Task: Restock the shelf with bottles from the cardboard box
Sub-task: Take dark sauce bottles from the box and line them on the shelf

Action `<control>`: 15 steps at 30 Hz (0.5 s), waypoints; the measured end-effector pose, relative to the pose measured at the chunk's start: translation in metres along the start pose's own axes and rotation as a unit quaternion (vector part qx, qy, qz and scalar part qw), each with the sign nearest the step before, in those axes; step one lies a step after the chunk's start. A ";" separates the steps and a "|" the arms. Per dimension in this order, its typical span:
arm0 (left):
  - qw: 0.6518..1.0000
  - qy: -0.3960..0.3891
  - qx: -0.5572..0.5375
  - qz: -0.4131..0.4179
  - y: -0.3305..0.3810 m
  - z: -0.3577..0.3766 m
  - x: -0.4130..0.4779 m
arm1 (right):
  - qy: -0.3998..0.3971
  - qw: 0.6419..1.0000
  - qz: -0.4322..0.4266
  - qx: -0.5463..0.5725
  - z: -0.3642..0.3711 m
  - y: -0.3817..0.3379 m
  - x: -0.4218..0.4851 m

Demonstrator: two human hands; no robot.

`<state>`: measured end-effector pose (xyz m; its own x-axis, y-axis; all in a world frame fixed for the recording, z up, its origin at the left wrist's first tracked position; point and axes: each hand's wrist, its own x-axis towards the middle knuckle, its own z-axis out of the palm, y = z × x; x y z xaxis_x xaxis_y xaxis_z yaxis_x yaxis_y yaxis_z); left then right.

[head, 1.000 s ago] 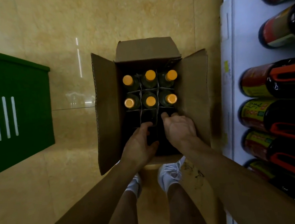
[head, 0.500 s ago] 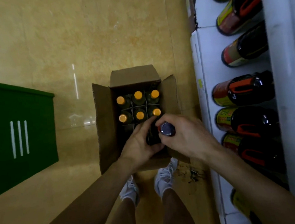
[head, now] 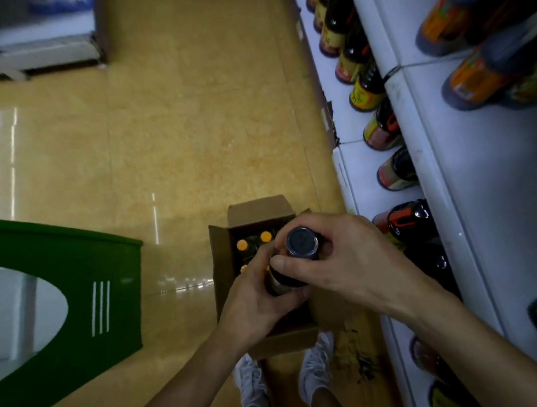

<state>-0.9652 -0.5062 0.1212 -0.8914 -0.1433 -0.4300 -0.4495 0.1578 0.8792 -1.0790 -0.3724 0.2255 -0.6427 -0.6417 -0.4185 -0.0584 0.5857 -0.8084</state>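
A person stands over an open cardboard box [head: 224, 277] on the tan tiled floor [head: 185, 129] and holds one dark bottle [head: 286, 281] above it with both hands. The bottle is upright, and its round dark cap points up at the camera. The right hand [head: 350, 261] has its grip closed around the top of the bottle just under the cap, with the thumb on the near side and the fingers wrapped around the far side. The left hand [head: 253, 302] has its grip curled around the lower body of the same bottle from the left, so the two hands touch. Behind the hands, orange-capped bottles [head: 242, 244] stand in the far part of the box, and two of their caps show clearly. The box flaps are folded outward. The white shelf [head: 452, 182] runs along the right side, just beside the box. Rows of dark shelved bottles [head: 406, 221] with red, orange and yellow labels stand on its levels; those on the higher level are blurred. A green stand [head: 66, 260] with three white stripes sits on the floor to the left, well apart from the box. The person's white shoes [head: 251, 386] are at the near edge of the box.
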 end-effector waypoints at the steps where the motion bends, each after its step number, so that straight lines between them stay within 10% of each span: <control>1: 1.000 0.005 -0.004 0.004 0.009 -0.003 -0.005 | 0.008 1.000 -0.002 0.007 -0.002 -0.008 -0.002; 15: 0.997 0.059 -0.011 0.052 0.153 -0.074 -0.067 | 0.066 0.996 -0.057 -0.008 -0.031 -0.120 -0.059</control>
<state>-0.9701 -0.5444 0.2999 -0.9196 -0.2411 -0.3101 -0.3523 0.1575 0.9225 -1.0574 -0.3894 0.3600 -0.7258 -0.6349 -0.2648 -0.1492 0.5211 -0.8404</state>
